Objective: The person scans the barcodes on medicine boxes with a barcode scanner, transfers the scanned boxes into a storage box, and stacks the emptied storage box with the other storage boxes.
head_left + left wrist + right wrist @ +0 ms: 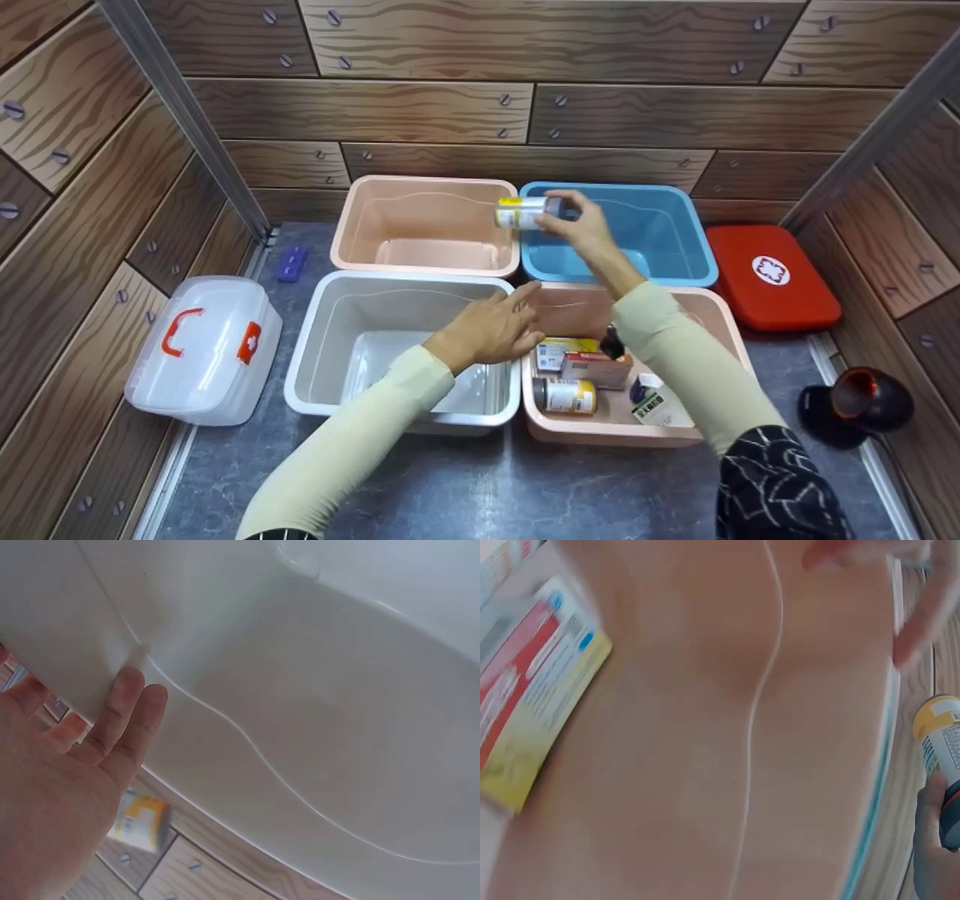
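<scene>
My right hand (589,225) grips a bottle (521,212) with a white and yellow label by its dark-capped end. The bottle lies sideways in the air, over the join of the rear pink bin (431,262) and the blue bin (619,283). The same bottle (939,735) shows at the right edge of the right wrist view, with my thumb along it. My left hand (491,326) hovers with fingers spread over the adjoining rims of the grey bin (307,352) and front pink bin (622,433). It holds nothing; its fingers (124,709) overlap the grey bin's wall.
In the front pink bin lie a yellow and white box (551,355), a red and white box (598,369), another bottle (566,395) and a white pack (664,407). A white first-aid box (206,349) stands left, with a purple case (292,264) behind; a red case (776,279) and black object (874,401) are right.
</scene>
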A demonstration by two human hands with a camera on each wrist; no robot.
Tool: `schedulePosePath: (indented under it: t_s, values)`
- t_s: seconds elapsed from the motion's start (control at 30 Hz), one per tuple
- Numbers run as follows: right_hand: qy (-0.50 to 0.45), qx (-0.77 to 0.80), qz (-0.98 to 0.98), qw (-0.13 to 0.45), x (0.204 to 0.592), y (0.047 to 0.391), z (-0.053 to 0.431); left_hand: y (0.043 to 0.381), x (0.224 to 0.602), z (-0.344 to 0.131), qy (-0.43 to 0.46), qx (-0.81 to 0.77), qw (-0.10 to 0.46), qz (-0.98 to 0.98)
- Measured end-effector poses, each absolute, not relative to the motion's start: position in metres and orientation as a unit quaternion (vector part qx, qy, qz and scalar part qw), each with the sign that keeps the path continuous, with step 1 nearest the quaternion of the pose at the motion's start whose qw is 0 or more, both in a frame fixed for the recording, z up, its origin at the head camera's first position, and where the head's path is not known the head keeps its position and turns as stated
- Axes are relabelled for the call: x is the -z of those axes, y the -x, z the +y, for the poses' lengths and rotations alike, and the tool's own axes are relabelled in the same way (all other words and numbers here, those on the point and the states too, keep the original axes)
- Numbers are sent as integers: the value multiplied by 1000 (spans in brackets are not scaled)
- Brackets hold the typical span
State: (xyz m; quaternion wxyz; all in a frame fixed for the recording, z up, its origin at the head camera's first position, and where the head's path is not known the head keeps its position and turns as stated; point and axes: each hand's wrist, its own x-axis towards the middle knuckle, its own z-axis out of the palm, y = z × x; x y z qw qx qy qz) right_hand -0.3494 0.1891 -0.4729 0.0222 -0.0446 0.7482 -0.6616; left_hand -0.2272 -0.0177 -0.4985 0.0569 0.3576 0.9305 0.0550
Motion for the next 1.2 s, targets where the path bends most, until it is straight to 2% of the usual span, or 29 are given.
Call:
schedulePosePath:
  t_s: [0.23,0.47,0.67,0.83,1.2]
  values:
    - [65,678,729,74,488,358,151,228,498,-20,-355,-56,65,931]
    - [68,655,745,111,486,359,131,229,499,-20,-363,-56,56,928]
    - [130,644,743,127,490,360,124,229,498,-21,-355,-55,62,931]
    - [174,635,741,132,492,353,131,229,499,-19,-354,-53,67,931]
    - [215,561,795,81,488,336,183,229,499,-23,-364,-46,60,928]
